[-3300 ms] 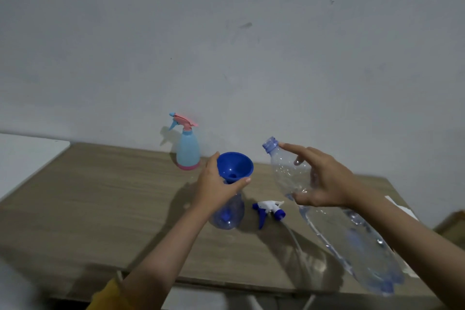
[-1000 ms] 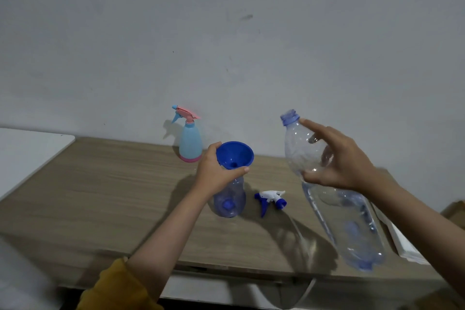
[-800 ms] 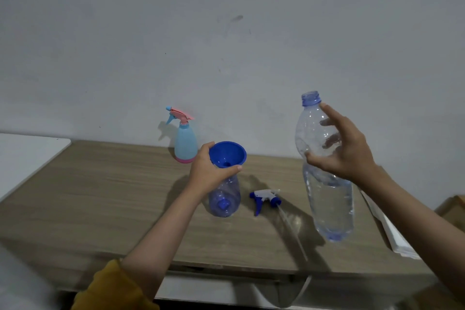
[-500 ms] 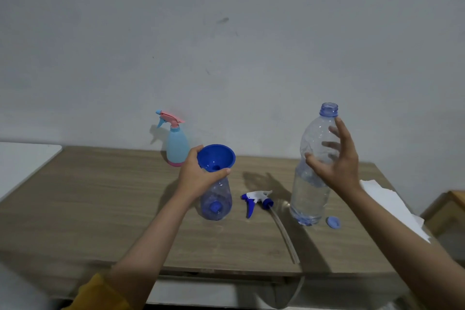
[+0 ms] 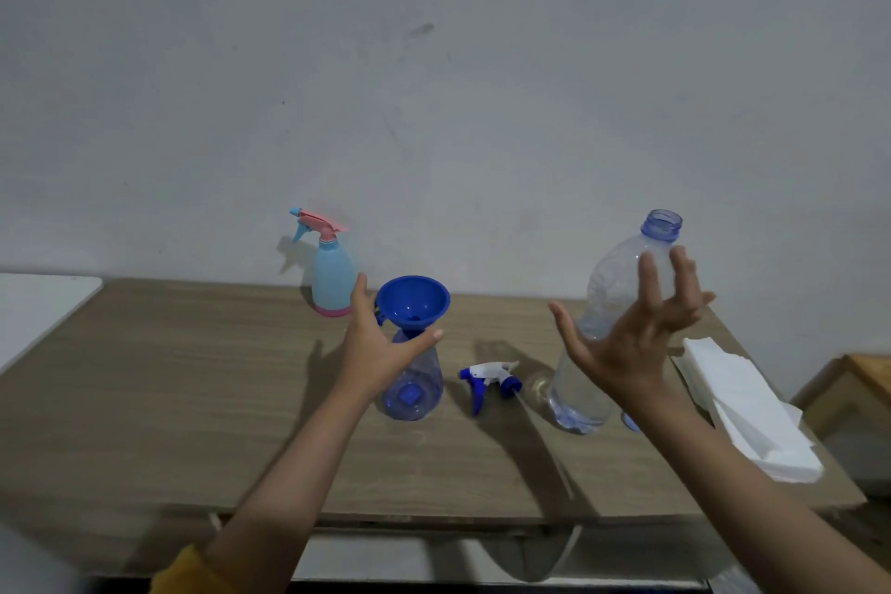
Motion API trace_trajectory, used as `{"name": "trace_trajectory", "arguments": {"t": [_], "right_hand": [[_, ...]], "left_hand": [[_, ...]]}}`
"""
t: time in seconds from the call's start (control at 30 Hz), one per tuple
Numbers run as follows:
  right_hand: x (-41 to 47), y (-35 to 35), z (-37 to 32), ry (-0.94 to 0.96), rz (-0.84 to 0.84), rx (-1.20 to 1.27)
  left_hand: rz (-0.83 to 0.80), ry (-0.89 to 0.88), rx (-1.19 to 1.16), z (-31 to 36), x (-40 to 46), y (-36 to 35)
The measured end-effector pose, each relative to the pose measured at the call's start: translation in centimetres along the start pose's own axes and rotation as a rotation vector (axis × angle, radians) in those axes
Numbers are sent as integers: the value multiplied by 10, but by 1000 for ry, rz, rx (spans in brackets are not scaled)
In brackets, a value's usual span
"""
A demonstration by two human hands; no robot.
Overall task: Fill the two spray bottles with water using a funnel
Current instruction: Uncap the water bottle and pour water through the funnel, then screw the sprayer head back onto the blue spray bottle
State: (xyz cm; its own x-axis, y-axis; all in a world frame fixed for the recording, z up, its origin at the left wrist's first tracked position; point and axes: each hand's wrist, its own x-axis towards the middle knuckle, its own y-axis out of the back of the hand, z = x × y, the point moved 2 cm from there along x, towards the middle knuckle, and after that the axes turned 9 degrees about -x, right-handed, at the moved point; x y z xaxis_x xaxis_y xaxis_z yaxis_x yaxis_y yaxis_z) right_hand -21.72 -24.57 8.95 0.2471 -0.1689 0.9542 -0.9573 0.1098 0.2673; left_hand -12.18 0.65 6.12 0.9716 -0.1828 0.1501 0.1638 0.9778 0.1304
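While the funnel [image 5: 412, 301] sits in the clear spray bottle [image 5: 414, 381], both hands [image 5: 381, 352] [image 5: 627, 342] are spread, released.

The right hand [image 5: 627, 342] covers the middle of the water bottle [image 5: 622, 275] and most of a small blue cap [image 5: 629, 422] on the counter [image 5: 144, 400], while the left hand [image 5: 381, 352] hides the clear spray bottle's [image 5: 414, 391] neck below the funnel [image 5: 412, 301].
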Motion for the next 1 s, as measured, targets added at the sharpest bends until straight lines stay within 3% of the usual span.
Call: {"name": "trace_trajectory", "arguments": {"t": [0.07, 0.13, 0.2, 0.27, 0.4, 0.53, 0.63, 0.77, 1.0], "right_hand": [[10, -1, -28, 97, 64, 85], [20, -4, -60, 200, -15, 294], [29, -9, -95, 238, -267, 490], [37, -21, -126, 166, -626, 578], [49, -64, -162, 143, -1255, 382], [52, -91, -171, 290, -1564, 39], [56, -92, -174, 314, -1611, -22], [66, -76, -161, 198, -1509, 49], [37, -8, -103, -258, -1165, 426]], "left_hand": [[4, 5, -12, -2, 0, 2], [4, 1, -18, -5, -1, 4], [-10, 11, -25, -8, -2, 6], [-27, 44, -45, -13, -2, 8], [-61, 134, -48, -29, 3, 8], [-112, 208, 18, -43, 9, 7], [-148, 250, 43, -50, 12, 5], [-187, 182, 95, -60, 13, 6], [-219, 113, 106, -73, 13, 7]]}}
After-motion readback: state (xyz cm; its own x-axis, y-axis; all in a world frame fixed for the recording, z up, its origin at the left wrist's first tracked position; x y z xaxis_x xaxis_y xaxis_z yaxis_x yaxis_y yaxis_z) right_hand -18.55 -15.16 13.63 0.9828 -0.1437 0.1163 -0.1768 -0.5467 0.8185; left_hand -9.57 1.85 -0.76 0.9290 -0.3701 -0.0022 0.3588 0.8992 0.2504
